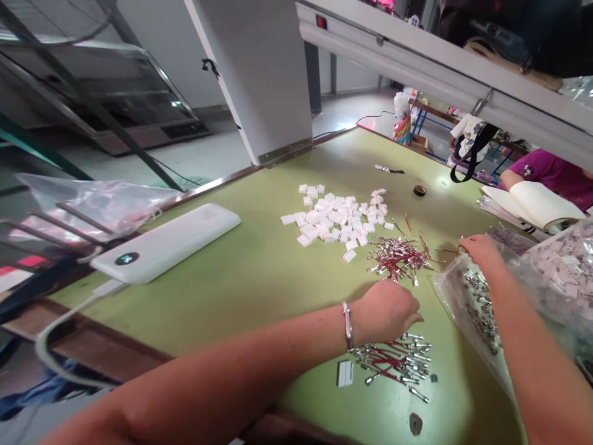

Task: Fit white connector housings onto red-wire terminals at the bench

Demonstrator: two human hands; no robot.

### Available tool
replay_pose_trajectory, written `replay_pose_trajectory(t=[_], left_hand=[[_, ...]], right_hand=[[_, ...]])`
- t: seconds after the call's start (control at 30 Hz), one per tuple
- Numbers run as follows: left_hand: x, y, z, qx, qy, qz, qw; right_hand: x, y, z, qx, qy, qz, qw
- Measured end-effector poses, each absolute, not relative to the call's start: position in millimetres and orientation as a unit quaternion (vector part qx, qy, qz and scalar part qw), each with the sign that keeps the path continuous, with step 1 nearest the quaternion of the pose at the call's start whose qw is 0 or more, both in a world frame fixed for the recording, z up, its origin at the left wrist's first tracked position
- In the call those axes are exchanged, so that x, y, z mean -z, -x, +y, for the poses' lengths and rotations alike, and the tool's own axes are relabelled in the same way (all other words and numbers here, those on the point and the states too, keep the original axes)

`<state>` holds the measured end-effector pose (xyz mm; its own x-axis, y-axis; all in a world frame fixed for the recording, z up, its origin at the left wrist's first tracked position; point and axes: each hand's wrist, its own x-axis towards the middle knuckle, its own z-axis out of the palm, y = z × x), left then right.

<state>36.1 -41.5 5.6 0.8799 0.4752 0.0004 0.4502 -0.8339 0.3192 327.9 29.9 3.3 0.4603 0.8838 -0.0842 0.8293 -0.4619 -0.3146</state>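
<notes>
The right hand [484, 252] pinches a red wire lead [445, 250] between closed fingers. Over the tabletop [259, 266], the left hand [386, 309] curls between the far wire pile [399, 256] and near wire pile [398, 361]; its fingers' hold cannot be told.

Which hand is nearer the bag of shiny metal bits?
Right. The right hand is at the far end of the bag; the left hand is apart from it, to its left.

Wire piles [399, 256] lie on a table [222, 303], blocks [340, 213] behind left, power bank [171, 241] farther left, apparently bagged terminals [480, 300] right.
</notes>
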Motion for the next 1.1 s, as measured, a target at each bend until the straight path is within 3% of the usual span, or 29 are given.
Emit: replay_pose_trajectory(t=[0.17,0.3,0.6,0.9,1.1], left_hand=[[-4,-36,-39,-0.041,-0.957,0.245,0.153],[-5,-36,-38,-0.042,-0.955,0.248,0.155],[1,-34,-36,-0.064,-0.969,0.2,0.132],[-1,-30,-28,-0.122,-0.959,0.207,0.151],[3,-29,-25,-0.2,-0.934,0.226,0.192]], right_hand=[[-2,-325,40,-0.089,0.859,-0.504,-0.009],[-8,-322,37,-0.04,0.821,-0.568,-0.048],[-5,-339,30,-0.046,0.675,-0.733,-0.073],[0,-330,30,-0.02,0.696,-0.713,-0.081],[-15,-321,17,-0.006,0.736,-0.677,-0.023]])
